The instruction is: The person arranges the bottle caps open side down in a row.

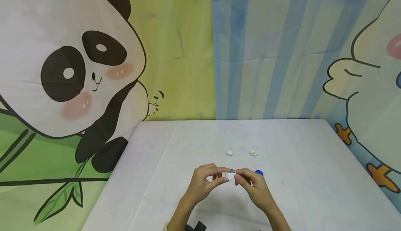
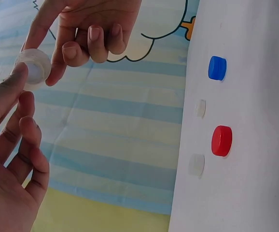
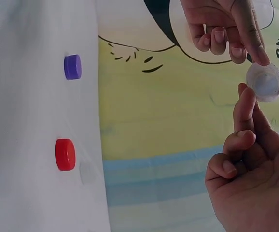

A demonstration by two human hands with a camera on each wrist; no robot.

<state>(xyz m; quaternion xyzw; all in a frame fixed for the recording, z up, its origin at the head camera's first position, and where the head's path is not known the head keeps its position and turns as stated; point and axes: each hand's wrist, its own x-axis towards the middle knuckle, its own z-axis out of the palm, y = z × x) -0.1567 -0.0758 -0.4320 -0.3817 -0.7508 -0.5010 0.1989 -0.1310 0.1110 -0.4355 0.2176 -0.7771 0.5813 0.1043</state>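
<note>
Above the table, both hands hold a small white bottle cap (image 1: 230, 176) between them, its top showing some blue in the head view. My left hand (image 1: 202, 184) pinches one side of it with thumb and forefinger. On the other side, my right hand (image 1: 256, 188) has thumb and fingertips at the rim. From below, the cap (image 2: 37, 68) looks whitish and round in the left wrist view. The remaining fingers of the right hand (image 3: 255, 179) are loosely bent in the right wrist view.
Farther back on the white table (image 1: 175, 144) lie two whitish caps, one left (image 1: 229, 152) and one right (image 1: 253, 152). A blue cap (image 1: 259, 172) sits behind the right hand. A red cap (image 2: 222, 141) and a purple cap (image 3: 73, 67) show in the wrist views.
</note>
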